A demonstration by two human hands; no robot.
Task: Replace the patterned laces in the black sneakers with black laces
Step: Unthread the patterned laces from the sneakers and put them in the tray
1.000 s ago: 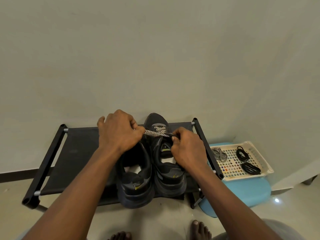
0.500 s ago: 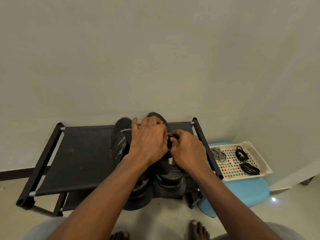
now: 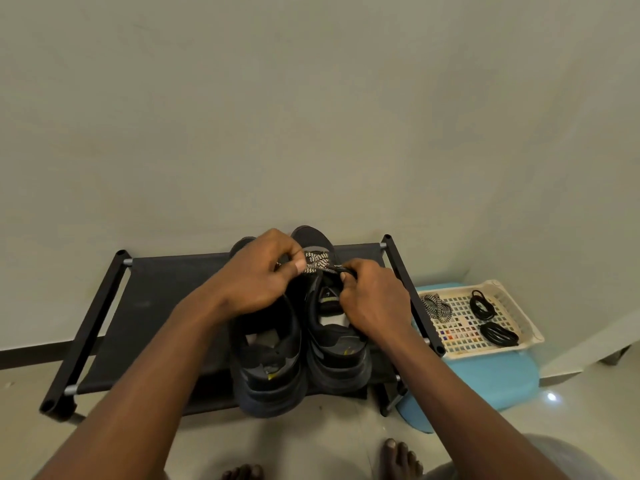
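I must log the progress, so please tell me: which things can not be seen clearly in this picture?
- Head view: left sneaker lacing area, covered by the left hand.
- Right sneaker lower eyelets, behind the right hand.
- Exact grip on the patterned lace: fingers curl over it.
- Basket coils: too small to count strands.

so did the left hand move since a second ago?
Yes. The left hand shifted right along the rack, from over the left sneaker to the patterned lace on the right sneaker.

Matt black cloth spans the rack [image 3: 166,306], its bars satin metal; the tray [image 3: 509,299] at three o'clock is cream plastic, the floor [image 3: 588,410] glossy.
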